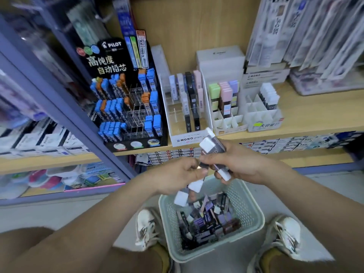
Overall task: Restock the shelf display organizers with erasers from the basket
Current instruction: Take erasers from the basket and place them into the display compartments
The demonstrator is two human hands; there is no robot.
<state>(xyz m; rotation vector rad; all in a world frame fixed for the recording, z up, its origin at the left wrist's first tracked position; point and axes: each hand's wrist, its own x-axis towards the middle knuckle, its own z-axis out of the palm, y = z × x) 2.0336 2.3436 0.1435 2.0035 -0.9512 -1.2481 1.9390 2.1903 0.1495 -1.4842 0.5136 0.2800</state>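
Above the basket (254, 211), erasers (206, 144) are being sorted: several clasped in the right grip (238, 162), more pinched in the left grip (181, 174) (blurred). Next, upright slotting into an organizer (256, 108) is needed.

Pale green perforated basket (249, 203) — white-tipped, purple-and-black sleeved erasers (208, 221); black lead display (126, 99) holds blue-and-orange cases.

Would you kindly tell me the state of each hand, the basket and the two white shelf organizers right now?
left hand: grips several erasers over the basket.
right hand: grips a bunch of erasers.
basket: on the floor between the shoes, partly full of erasers.
middle organizer: back cells stocked, front cells empty.
right organizer: one stocked row at back, other visible cells empty.
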